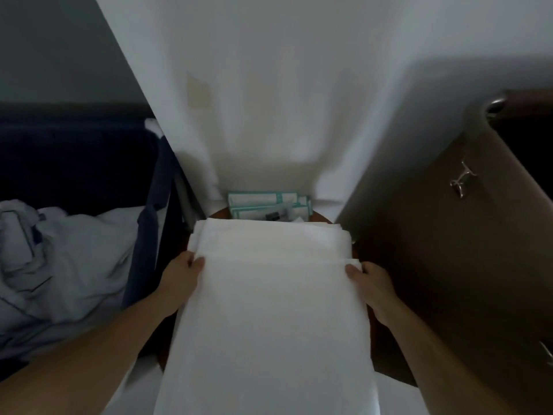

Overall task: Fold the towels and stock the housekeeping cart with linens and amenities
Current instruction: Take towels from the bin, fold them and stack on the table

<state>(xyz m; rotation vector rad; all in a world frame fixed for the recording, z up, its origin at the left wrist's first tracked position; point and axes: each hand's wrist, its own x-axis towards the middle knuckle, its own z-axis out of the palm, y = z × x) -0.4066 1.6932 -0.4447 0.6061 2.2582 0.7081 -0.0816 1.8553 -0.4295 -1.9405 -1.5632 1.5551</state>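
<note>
Head: two hands (181, 278) (374, 284), one towel (269, 319)

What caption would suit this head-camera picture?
Left hand and right hand grip a folded white towel near teal-edged boxes.

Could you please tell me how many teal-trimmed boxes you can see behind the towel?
2. One teal-trimmed box lies farthest back; the other sits just in front of it, nearer the white towel. The towel may hide more.

Round wooden table (320, 220), folded towels (269, 250), teal boxes (263, 202)
</note>
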